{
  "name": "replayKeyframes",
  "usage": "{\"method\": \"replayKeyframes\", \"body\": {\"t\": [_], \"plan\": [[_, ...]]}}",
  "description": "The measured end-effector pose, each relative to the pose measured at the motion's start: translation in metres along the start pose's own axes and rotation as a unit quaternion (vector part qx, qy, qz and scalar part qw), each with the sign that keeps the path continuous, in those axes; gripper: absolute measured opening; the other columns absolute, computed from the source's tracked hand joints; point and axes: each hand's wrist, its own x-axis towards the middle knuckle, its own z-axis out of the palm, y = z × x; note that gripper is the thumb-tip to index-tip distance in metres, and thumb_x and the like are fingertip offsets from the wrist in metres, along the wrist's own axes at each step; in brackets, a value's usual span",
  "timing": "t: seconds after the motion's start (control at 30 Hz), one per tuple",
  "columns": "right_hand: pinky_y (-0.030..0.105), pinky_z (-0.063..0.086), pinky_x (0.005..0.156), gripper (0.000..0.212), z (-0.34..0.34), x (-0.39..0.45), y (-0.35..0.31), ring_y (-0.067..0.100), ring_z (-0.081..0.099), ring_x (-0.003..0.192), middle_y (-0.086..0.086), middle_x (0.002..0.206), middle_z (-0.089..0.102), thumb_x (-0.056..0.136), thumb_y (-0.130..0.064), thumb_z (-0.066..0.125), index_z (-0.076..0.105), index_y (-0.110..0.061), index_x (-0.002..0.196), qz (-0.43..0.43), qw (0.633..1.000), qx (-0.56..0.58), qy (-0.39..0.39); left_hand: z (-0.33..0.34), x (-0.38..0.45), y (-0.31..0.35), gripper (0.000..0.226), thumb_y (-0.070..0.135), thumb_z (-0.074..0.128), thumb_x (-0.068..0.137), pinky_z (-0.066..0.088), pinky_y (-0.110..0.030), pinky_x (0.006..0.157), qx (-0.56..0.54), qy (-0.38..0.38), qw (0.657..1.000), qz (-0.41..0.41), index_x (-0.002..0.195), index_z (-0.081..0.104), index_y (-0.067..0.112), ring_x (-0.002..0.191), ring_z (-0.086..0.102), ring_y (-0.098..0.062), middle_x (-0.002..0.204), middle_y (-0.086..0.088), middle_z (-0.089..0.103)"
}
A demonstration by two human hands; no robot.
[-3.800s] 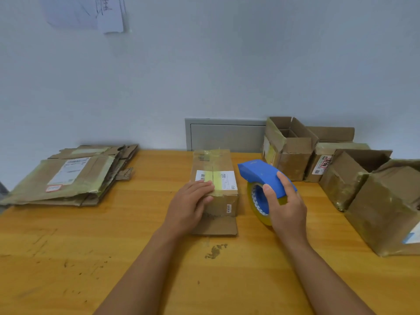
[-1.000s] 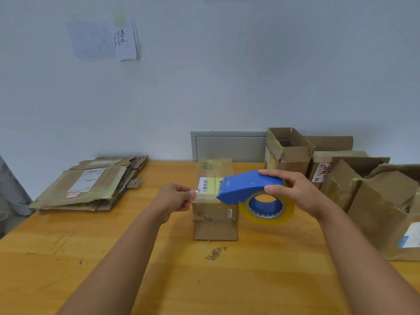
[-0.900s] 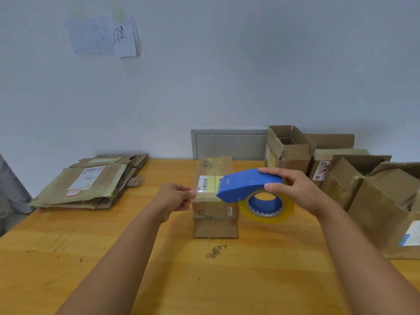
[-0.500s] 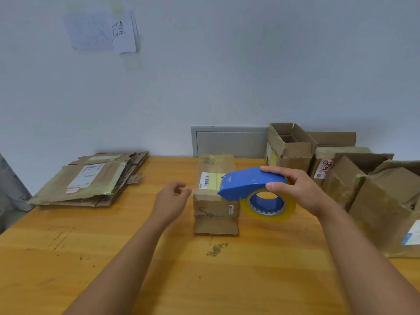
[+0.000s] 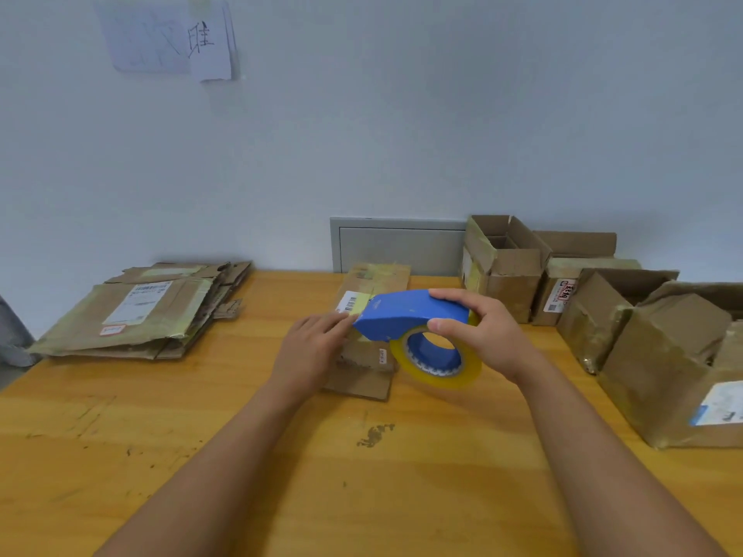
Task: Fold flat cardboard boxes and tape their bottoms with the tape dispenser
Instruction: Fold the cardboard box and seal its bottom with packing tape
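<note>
Several open boxes (image 5: pixel 507 267) stand at the counter's (image 5: pixel 120 456) far right, their insides mostly hidden, and flat boxes (image 5: pixel 136 311) with a white label are stacked left. At centre the closed box (image 5: pixel 374 281) carries a barcode label (image 5: pixel 349 302); the left hand (image 5: pixel 311 349) rests straight fingers on it. Right hand (image 5: pixel 478 335) fingers clamp the blue dispenser (image 5: pixel 406 315) above it.

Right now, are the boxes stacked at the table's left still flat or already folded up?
Flat. The stack of cardboard boxes lies collapsed in thin layers on the table, showing no raised walls or open cavity.
</note>
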Motion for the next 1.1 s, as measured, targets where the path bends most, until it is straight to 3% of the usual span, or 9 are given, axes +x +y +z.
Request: {"method": "replayKeyframes", "body": {"t": [0.2,0.37,0.7,0.83,1.0,1.1], "plan": [[0.003,0.045,0.078,0.032,0.002,0.002,0.006,-0.011,0.055,0.106,-0.036,0.112,0.060,0.086,-0.036,0.076,0.066,-0.053,0.112,-0.002,1.000,0.014,0.016,0.009,-0.004,0.014,0.054,0.018,0.067,0.088,0.041,-0.040,0.109,-0.035,-0.037,0.998,-0.026,0.140,0.054,0.012,0.133,0.049,-0.024,0.142,-0.006,0.056],[0.012,0.046,0.082,0.039,-0.004,0.001,0.006,-0.007,0.054,0.111,-0.031,0.119,0.059,0.079,-0.049,0.073,0.065,-0.054,0.117,0.010,1.000,0.002,0.000,0.013,-0.003,0.014,0.053,0.031,0.062,0.096,0.035,-0.036,0.112,-0.050,-0.047,0.997,-0.041,0.146,0.048,0.020,0.136,0.046,-0.022,0.146,-0.002,0.051],[0.019,0.045,0.088,0.043,-0.045,-0.019,0.023,-0.005,0.059,0.108,-0.021,0.124,0.062,0.071,-0.053,0.075,0.067,-0.057,0.113,0.039,0.999,-0.002,-0.023,0.011,-0.001,0.024,0.044,0.010,0.072,0.085,0.050,-0.042,0.097,-0.039,-0.018,0.997,-0.059,0.128,0.065,0.009,0.119,0.060,-0.032,0.130,-0.012,0.064],[0.023,0.047,0.091,0.042,-0.048,-0.018,0.024,-0.003,0.059,0.108,-0.019,0.125,0.062,0.073,-0.051,0.074,0.067,-0.058,0.113,0.039,0.999,-0.017,-0.027,0.009,-0.001,0.023,0.044,0.011,0.071,0.086,0.052,-0.042,0.094,-0.030,-0.025,0.997,-0.062,0.130,0.064,0.011,0.120,0.060,-0.031,0.132,-0.012,0.063],[0.028,0.046,0.096,0.052,-0.057,-0.024,0.031,0.001,0.059,0.113,-0.019,0.125,0.064,0.066,-0.062,0.074,0.068,-0.053,0.117,0.040,0.999,-0.018,-0.018,0.011,0.000,0.022,0.044,0.012,0.068,0.087,0.052,-0.041,0.094,-0.031,-0.031,0.997,-0.065,0.131,0.063,0.011,0.121,0.058,-0.030,0.133,-0.011,0.062],[0.029,0.045,0.099,0.048,-0.059,-0.026,0.034,0.001,0.059,0.114,-0.020,0.125,0.064,0.070,-0.055,0.075,0.068,-0.052,0.117,0.046,0.998,-0.022,-0.020,0.012,-0.001,0.021,0.044,0.013,0.068,0.087,0.052,-0.040,0.094,-0.033,-0.031,0.996,-0.072,0.131,0.063,0.012,0.122,0.058,-0.028,0.133,-0.010,0.062]]}}
